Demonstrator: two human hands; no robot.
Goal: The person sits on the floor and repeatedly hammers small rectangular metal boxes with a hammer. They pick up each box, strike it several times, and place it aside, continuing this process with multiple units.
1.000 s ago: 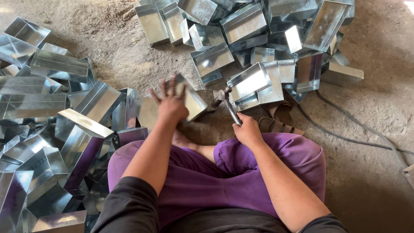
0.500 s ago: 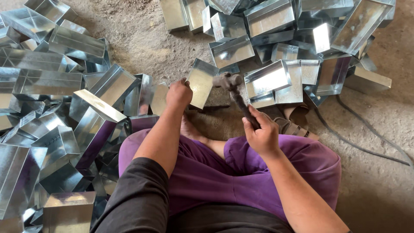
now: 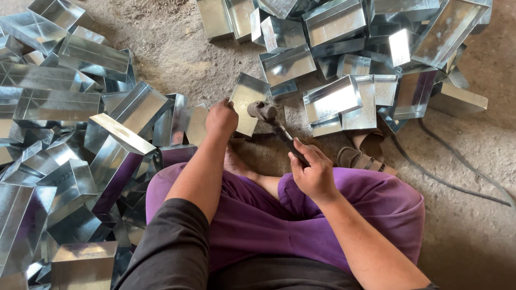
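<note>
Her left hand pins the sheet-metal piece steady on the floor while right-hand fingers wrap the hammer handle, its head poised beside it.

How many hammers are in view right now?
1: a hammer gripped by the right hand, its head beside the sheet-metal piece held by the left hand. Others may be hidden among the metal boxes.

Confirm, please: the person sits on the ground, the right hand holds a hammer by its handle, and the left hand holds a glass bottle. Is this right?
Not quite. In the head view the left hand holds a shiny metal sheet piece, not a glass bottle. The rest stands: the right hand holds the hammer by its handle.
</note>
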